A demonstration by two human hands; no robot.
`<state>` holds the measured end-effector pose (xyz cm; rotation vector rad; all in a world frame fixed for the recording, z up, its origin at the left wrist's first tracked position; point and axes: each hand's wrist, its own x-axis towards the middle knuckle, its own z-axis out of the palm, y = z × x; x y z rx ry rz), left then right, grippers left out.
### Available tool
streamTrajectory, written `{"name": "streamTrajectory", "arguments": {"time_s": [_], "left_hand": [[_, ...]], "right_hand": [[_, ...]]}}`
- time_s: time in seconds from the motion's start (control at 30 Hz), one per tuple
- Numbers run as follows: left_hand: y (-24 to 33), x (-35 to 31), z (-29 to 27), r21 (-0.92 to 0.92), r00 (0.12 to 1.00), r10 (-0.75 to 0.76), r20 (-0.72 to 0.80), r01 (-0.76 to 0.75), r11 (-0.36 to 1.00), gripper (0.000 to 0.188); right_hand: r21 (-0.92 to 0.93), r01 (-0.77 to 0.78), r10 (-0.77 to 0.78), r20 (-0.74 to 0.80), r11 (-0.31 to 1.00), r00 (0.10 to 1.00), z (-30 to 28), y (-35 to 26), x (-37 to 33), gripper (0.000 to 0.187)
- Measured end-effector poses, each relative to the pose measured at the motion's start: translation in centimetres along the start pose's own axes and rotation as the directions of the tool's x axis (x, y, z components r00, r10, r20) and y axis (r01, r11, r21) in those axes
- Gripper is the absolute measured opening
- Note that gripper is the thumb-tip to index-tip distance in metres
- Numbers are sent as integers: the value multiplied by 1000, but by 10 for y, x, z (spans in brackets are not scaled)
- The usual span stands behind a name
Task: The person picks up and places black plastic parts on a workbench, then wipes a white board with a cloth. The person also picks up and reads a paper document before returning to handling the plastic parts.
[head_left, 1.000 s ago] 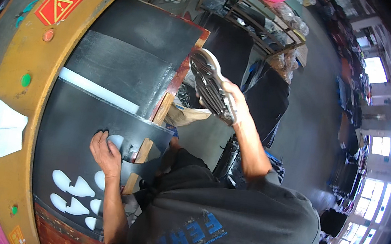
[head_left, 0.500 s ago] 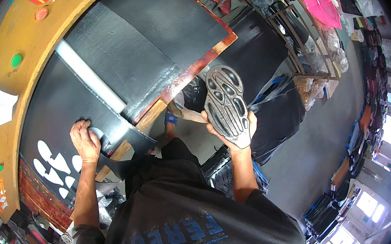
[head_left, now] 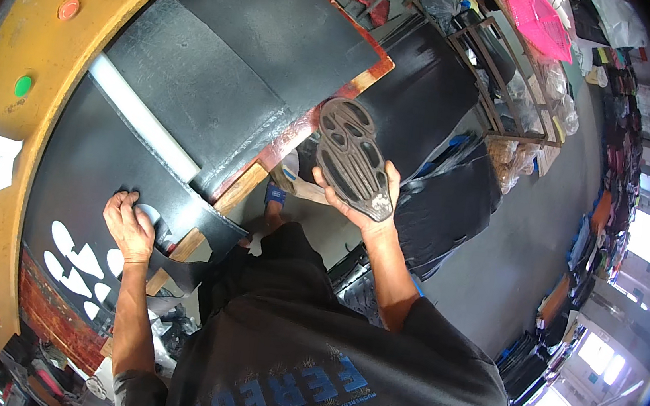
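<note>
My right hand (head_left: 372, 208) grips the narrow lower end of a sole-shaped cutting die (head_left: 349, 150), dark metal with rounded and elongated openings. The die is held up beside the table's right edge, its wide end toward the table. My left hand (head_left: 130, 226) lies on a black sheet (head_left: 92, 168), fingers slightly bent, next to a pale rounded cut-out. Several white sole-part-shaped openings (head_left: 84, 260) show in the sheet to the left of that hand. The sheet's right end curls over the table edge, near my body.
A yellow machine frame (head_left: 4, 62) with green and red buttons borders the left. Larger black sheets (head_left: 222, 47) cover the far table, beyond a white strip (head_left: 142, 118). Stacked black sheets (head_left: 444, 216) stand on the right, near a metal rack (head_left: 506, 87) and a pink basket (head_left: 536, 23).
My right hand has brought the die leftward and a little closer to the table, turning its face slightly. My left hand stays at the same spot on the sheet while the view shifts slightly.
</note>
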<state>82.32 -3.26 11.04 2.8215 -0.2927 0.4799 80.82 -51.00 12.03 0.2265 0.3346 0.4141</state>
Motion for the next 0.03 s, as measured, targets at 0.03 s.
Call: {"name": "streamTrajectory", "arguments": {"time_s": [0.03], "left_hand": [[0,-1,-2,2,1000,-14,13,14,1000,35]], "right_hand": [[-24,-16,17,56,1000,998,4,0,-1,93]]}}
